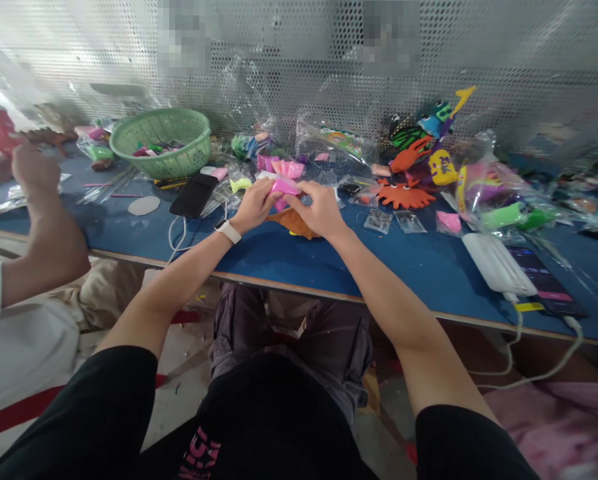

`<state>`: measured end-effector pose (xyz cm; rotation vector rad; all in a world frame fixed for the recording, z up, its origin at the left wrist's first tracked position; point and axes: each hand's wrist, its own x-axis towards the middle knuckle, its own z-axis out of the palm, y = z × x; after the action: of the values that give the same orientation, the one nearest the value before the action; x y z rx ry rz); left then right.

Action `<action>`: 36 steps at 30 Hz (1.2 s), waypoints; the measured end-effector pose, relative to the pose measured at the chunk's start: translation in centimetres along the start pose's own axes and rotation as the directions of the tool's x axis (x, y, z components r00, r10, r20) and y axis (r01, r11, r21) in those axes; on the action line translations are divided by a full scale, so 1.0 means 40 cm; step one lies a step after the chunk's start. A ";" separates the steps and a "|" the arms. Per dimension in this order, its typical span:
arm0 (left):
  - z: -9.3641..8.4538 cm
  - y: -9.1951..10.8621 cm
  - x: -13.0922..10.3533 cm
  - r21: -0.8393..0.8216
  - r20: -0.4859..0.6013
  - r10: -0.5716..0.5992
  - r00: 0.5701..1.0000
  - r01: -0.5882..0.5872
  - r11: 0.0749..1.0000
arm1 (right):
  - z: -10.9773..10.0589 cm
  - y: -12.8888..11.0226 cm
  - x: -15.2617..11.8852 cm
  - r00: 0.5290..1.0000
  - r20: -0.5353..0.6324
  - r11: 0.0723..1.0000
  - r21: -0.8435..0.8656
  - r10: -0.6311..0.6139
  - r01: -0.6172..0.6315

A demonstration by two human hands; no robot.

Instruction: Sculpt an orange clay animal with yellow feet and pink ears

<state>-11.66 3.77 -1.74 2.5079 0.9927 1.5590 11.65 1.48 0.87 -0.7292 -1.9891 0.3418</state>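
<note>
A pink piece [283,187], soft-looking and flat, sits just above the middle of the frame, pinched between both hands over the blue table [429,267]. The left hand [255,205] has its fingers curled closed on the piece's left end, and a white watch [227,231] sits on that wrist. The right hand [317,208] grips the right end with thumb and fingertips closed on it. Directly under the hands an orange piece [295,223] lies on the table, partly hidden by them. Left of the hands a black phone [193,195] lies flat with a white cable [175,235] running off the table edge, and beyond it, toward the upper left, stands a green basket [161,141] with bits of coloured material inside. To the right of centre lies an orange octopus shape [405,195], with a pile of colourful figures [429,137] behind it and clear bags around. A white power bank [497,264] lies toward the right edge beside another phone [546,281]. At the far left, another person's hand [35,168] is raised over the table.
</note>
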 end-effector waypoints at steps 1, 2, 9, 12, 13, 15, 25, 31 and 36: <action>0.000 0.000 0.001 -0.007 0.001 -0.002 1.000 0.002 1.000 | 0.000 0.000 0.000 1.000 0.006 1.000 -0.012 -0.002 0.002; 0.001 0.000 0.001 -0.013 -0.002 -0.008 1.000 0.008 1.000 | 0.000 -0.001 -0.001 1.000 0.015 1.000 -0.023 -0.007 0.007; -0.001 0.004 -0.006 -0.070 -0.062 -0.080 0.995 0.075 0.995 | 0.008 0.000 -0.002 0.998 0.031 0.995 -0.080 -0.050 0.052; -0.001 0.005 -0.011 -0.100 -0.059 -0.106 0.993 0.099 0.990 | 0.008 0.004 -0.001 0.998 0.041 0.996 -0.073 -0.048 0.051; -0.001 0.005 -0.012 -0.107 -0.056 -0.113 0.992 0.107 0.988 | 0.008 0.005 0.000 0.998 0.048 0.996 -0.072 -0.045 0.049; 0.000 0.005 -0.012 -0.120 -0.042 -0.112 0.993 0.106 0.987 | 0.006 0.006 0.000 0.997 0.067 0.996 -0.070 -0.048 0.052; -0.006 0.025 0.001 -0.094 0.020 -0.058 0.998 0.060 0.994 | 0.013 -0.001 -0.006 0.994 0.013 0.994 0.009 -0.105 0.105; -0.007 0.023 0.002 -0.010 0.015 -0.036 0.999 0.036 0.999 | 0.013 0.000 -0.004 0.996 -0.029 0.996 0.027 -0.080 0.081; -0.006 0.011 0.005 0.005 0.030 -0.005 1.000 0.005 1.000 | 0.005 -0.010 -0.003 0.993 -0.064 0.995 0.033 -0.096 0.098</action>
<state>-11.57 3.45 -1.34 2.5225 1.0002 1.5140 11.38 1.11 0.89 -0.6104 -1.9468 0.2931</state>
